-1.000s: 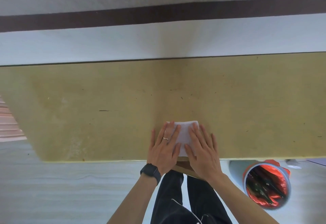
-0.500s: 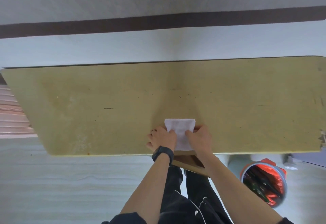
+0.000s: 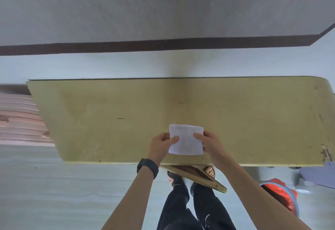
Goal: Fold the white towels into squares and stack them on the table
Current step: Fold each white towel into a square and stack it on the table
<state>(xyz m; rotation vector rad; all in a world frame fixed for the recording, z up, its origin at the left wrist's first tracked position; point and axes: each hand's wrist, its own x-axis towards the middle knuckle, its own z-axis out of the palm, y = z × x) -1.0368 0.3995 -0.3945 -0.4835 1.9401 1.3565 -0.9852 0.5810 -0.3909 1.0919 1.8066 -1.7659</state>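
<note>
Squarish white towel [image 3: 185, 140], lower centre over scuffed yellow table [image 3: 108, 121], pinched between my left hand [image 3: 160, 145] and right hand [image 3: 211, 143].

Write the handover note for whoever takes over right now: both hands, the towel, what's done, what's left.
Left hand: pinches the left edge of the white towel, thumb on top.
Right hand: pinches the right edge likewise.
Towel: folded into a small square, over the near edge of the table; lifted or resting, cannot tell.
Done: this towel is folded.
Left: set it down to start the stack; no other towel or stack is in view.
</note>
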